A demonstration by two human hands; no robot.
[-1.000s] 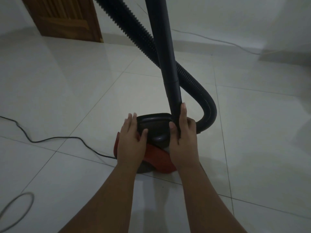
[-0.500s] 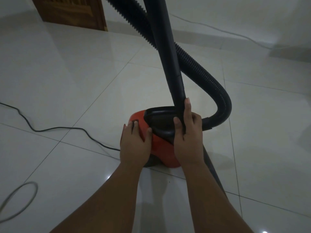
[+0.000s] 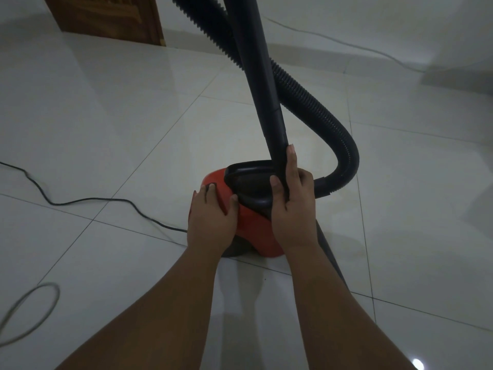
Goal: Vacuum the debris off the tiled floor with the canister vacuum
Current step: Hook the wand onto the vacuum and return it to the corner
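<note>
so the red canister vacuum (image 3: 256, 233) is sitting on the tiled floor (image 3: 120, 124) right in front of the person, both hands on it; left hand (image 3: 213, 220) lies flat on the left side of the red shell, fingers pretty much straight and close together, thumb stuck out right up against the black handle (image 3: 248, 201); it's not gripping anything, just resting there; right hand (image 3: 293, 212) is wrapped round the bottom of the black wand (image 3: 261, 84) where it meets the top of the canister; index finger runs straight up the wand, thumb is laid on the handle, the other fingers curl round the far side; the wand leans up and left out of frame; the ribbed hose (image 3: 322, 110) crosses behind it, loops down on the right and plugs in by the right hand; a black power cord (image 3: 93, 201) snakes across the tiles from the left toward the canister; grey cable loop (image 3: 37, 308) at bottom left; wooden door (image 3: 106, 17) in the far corner
</note>
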